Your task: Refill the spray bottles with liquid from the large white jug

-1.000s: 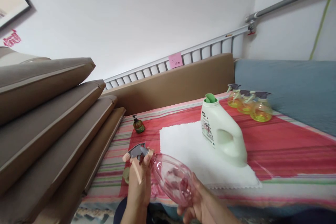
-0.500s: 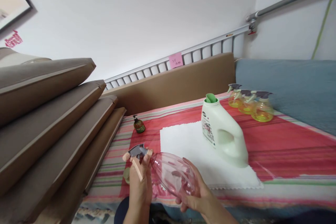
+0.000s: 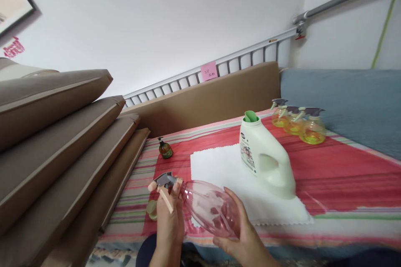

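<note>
A clear pink spray bottle [image 3: 206, 206] lies sideways between my hands, its grey and peach trigger head pointing left. My left hand [image 3: 171, 212] is closed around the collar of the trigger head. Round the bottle's base at the right curls my right hand [image 3: 242, 229], fingers behind and thumb below. Just beyond them a white cloth [image 3: 216, 164] is spread out, and on it stands a pale green detergent jug [image 3: 266, 162] with its green spout uncovered. Left of my left hand, a small pale green round cap [image 3: 151, 208] rests on the striped cloth.
A dark pump bottle [image 3: 165, 149] stands at the back left. Several stacked cushions [image 3: 69, 146] rise along the left side. Three spray bottles with yellow liquid [image 3: 312, 131] stand at the back right, near a blue bolster [image 3: 341, 100]. A radiator [image 3: 250, 58] runs behind the brown backrest.
My right hand has shifted its grip on the bottle's base, its fingers moving slightly right and the thumb lower. The left hand still holds the collar, a touch further right.
</note>
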Available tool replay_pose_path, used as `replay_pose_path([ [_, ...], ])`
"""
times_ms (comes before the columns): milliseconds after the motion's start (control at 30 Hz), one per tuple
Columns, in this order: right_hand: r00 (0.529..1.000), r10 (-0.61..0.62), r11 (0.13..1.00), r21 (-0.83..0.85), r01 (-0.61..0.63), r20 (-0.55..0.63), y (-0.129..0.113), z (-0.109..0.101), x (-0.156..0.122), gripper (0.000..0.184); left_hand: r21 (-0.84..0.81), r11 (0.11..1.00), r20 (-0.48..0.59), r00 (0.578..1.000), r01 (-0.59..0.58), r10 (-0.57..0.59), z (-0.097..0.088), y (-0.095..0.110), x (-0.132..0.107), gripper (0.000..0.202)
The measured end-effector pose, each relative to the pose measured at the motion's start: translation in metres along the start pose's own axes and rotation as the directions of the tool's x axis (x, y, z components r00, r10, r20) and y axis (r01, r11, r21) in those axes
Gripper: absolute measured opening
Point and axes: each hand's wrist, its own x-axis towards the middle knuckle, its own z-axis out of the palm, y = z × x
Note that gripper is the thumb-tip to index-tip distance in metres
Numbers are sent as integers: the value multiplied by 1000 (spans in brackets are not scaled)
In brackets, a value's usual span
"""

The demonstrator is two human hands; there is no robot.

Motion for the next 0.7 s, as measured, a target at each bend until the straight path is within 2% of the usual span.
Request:
replay_pose_path([
  [133, 998, 24, 975, 220, -35, 51, 2, 2, 0, 94, -6, 1000, 15, 1000, 3, -3, -1, 0, 1, 52],
  [200, 996, 46, 960, 271, -66, 79, 3, 1, 2, 96, -7, 1000, 22, 1000, 3, -3, -2, 0, 1, 53],
  [367, 971, 162, 947, 248, -203, 175, -2, -1, 5, 92, 24, 999, 28, 999, 26, -27, -6, 1, 0, 50],
  [467, 919, 310, 894, 255, -369, 245, -8, -1, 3, 87, 35, 998, 37, 998, 47, -48, -7, 1, -1, 47],
  [567, 858, 411, 830, 264, -492, 307, -12, 0, 0, 81, 8, 999, 9, 999, 46, -46, -7, 2, -1, 53],
  [633, 838, 426, 809, 271, -521, 341, -13, 0, -1, 78, -4, 998, -15, 998, 55, -55, -7, 3, 0, 55],
  [700, 850, 391, 823, 280, -495, 352, -12, -1, -1, 73, -8, 998, -26, 998, 58, -58, -8, 3, 1, 54],
])
